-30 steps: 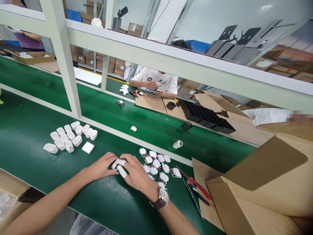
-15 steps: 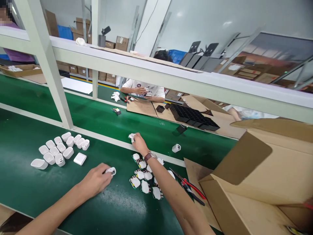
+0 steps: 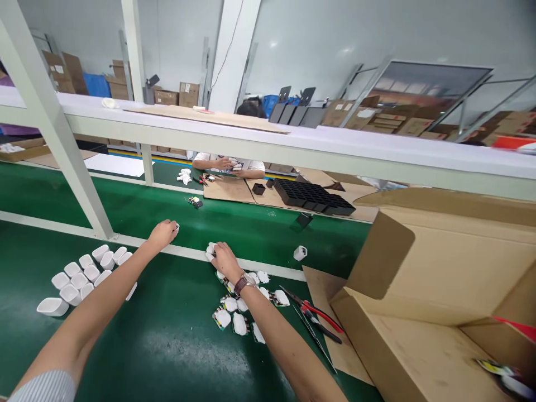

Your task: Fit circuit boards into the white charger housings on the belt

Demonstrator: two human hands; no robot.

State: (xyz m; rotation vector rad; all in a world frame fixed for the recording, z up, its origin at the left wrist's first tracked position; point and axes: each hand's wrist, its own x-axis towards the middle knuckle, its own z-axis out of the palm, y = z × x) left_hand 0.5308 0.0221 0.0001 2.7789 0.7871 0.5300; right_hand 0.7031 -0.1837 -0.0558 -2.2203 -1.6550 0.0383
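My left hand [image 3: 162,237] reaches over the far green strip, its fingers closed on a small white plastic case [image 3: 177,228], mostly hidden by them. Just beyond the rack's lower rail, my right hand [image 3: 226,261] pinches a white lumpy piece [image 3: 210,251] whose kind I cannot make out. Below the right wrist lie several small circuit boards [image 3: 240,323] topped with white putty. Open-topped white plastic cases [image 3: 79,281] stand grouped at the left, partly behind my left forearm.
Red-handled pliers [image 3: 320,318] and tweezers [image 3: 314,338] lie beside a large open cardboard box [image 3: 389,346]. A white case [image 3: 300,253] and a black piece [image 3: 305,220] rest on the far strip. Opposite, a person's hands [image 3: 230,163] work near a black grid tray [image 3: 312,195].
My left hand has moved forward and slightly left with the white case, from the near bench to over the far strip. The view has shifted; my right hand still grips its white piece.
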